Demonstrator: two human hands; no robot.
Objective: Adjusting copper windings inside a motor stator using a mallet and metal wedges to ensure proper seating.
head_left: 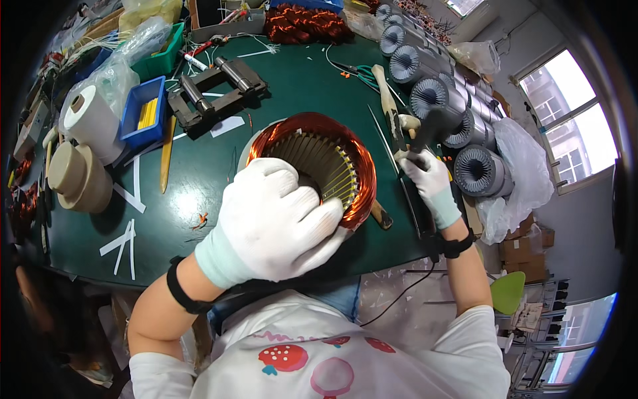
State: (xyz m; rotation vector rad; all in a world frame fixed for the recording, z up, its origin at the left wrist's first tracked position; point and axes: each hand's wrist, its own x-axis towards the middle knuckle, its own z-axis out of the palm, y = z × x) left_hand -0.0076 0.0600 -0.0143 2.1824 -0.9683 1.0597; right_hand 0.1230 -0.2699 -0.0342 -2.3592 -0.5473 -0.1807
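Note:
A motor stator (364,166) wound with copper wire stands on the green table in front of me. Yellowish strips line its inner slots. My left hand (279,223), in a white glove, lies over the stator's near left rim with its fingers curled around the edge. My gloved right hand (428,176) is closed on a dark, hammer-like tool (435,126) at the right of the table. That tool's blocky head is blurred, and the fingers partly hide its handle. Just beyond this hand lies a wooden-handled tool (385,96).
Several grey stator cores (482,169) line the right edge. A dark metal stand (216,96) with two rollers sits behind left. A blue bin (144,113) holds yellow strips beside a white thread cone (90,120). Copper wire bundles (306,23) lie at the back; white paper strips (123,246) are scattered left.

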